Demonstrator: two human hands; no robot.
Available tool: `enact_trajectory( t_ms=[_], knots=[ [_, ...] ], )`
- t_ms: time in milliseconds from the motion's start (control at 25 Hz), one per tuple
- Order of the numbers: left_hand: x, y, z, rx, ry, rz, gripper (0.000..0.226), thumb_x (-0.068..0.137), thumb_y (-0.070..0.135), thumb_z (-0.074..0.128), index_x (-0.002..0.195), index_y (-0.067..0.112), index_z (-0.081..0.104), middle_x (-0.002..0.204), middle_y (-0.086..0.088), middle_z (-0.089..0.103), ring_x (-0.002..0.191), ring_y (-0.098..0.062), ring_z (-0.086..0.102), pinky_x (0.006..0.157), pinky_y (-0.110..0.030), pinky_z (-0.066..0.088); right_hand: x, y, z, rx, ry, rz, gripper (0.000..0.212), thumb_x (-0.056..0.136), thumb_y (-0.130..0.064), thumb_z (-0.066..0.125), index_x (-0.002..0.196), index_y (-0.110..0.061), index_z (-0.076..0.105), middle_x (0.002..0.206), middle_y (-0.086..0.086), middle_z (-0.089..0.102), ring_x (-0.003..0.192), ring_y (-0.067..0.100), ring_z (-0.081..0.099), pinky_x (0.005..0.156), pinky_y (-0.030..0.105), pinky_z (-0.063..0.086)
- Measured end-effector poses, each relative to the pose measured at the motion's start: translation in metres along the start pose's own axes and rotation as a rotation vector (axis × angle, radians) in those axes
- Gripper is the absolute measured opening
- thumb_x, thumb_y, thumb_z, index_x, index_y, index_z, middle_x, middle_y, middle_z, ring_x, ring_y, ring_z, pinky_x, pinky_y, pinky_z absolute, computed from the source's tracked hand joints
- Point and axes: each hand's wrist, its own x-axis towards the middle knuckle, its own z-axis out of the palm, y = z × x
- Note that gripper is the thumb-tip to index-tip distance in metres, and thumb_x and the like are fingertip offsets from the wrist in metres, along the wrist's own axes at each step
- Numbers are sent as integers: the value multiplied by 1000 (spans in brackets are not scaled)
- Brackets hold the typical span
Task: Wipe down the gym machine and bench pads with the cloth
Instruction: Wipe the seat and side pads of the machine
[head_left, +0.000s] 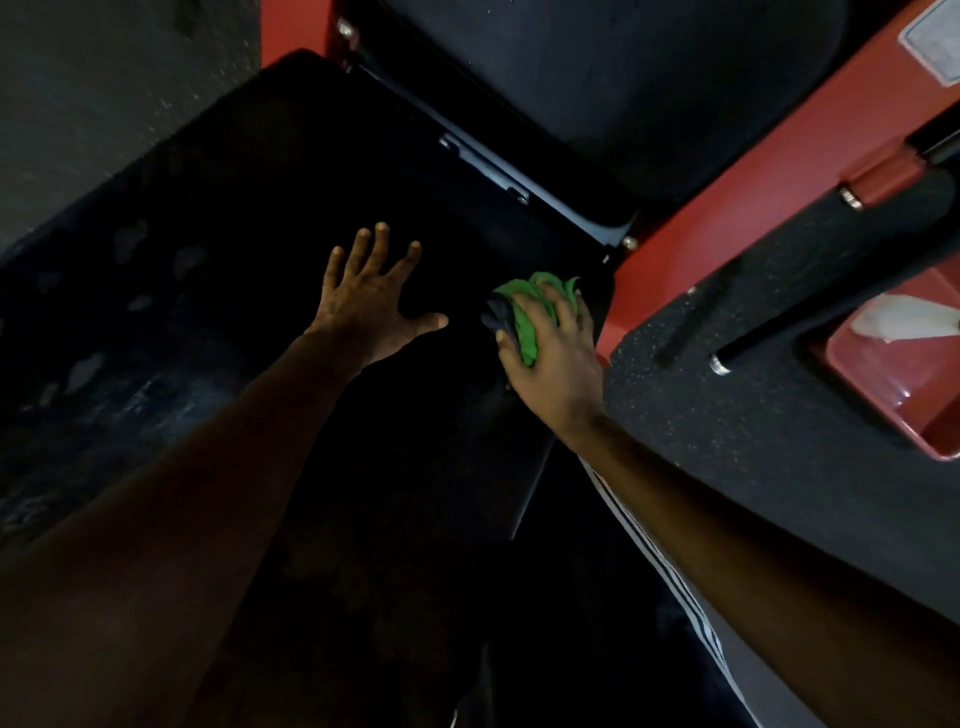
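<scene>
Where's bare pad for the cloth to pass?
Free: bench pad beyond the left hand up to the back pad; the wide patch left of the left forearm; the stretch between it and the right forearm. Crowded: pad's right corner, where the right hand grips the green cloth beside the red frame.

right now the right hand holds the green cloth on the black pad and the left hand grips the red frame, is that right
Not quite. The left hand does not grip the red frame; the head view shows it flat on the black pad, fingers spread. The right hand does hold the green cloth on that pad.
</scene>
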Motion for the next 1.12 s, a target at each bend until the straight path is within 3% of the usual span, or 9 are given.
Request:
enact_trajectory(
  t_ms=[280,400,560,640,800,920,1120],
  knots=[
    [-1,7,-1,84,10,24,95,88,70,54,160,28,8,168,-11,-8,154,-27,-5,123,-46,0,54,21,5,11,139,27,52,90,-47,54,139,-30,53,147,-1,47,135,31,43,107,41,43],
    [-15,22,11,98,164,131,79,95,55,56,159,25,20,168,-11,4,154,-28,7,123,-45,8,32,10,5,39,160,30,51,89,-45,53,137,-30,55,147,-1,47,134,30,43,110,40,41],
    [-36,33,35,79,169,180,63,100,45,49,157,28,30,167,-10,14,153,-29,12,123,-43,13,-47,-7,14,44,112,-49,53,90,-50,49,141,-36,49,151,-8,39,145,32,31,105,36,42],
    [-41,33,43,67,162,171,64,101,48,46,158,28,26,167,-11,13,154,-28,10,123,-43,11,-55,3,16,71,98,-72,52,91,-49,53,142,-37,48,151,-9,38,146,32,28,100,38,45],
    [-42,38,45,90,166,134,75,95,65,43,158,28,25,167,-11,12,154,-28,9,124,-44,11,18,32,9,28,189,3,50,90,-44,55,137,-28,53,145,3,46,135,34,41,101,41,43],
    [-46,46,49,46,220,153,70,97,58,49,156,25,31,166,-12,15,153,-29,13,124,-45,16,58,49,2,40,192,85,49,90,-42,53,136,-25,55,143,7,47,129,34,45,101,40,43],
    [-55,55,59,20,203,152,66,99,52,49,156,27,30,165,-12,18,153,-28,14,124,-43,14,-19,33,8,123,249,-39,47,89,-34,59,133,-21,58,141,7,50,127,30,47,100,39,44]
  ],
)
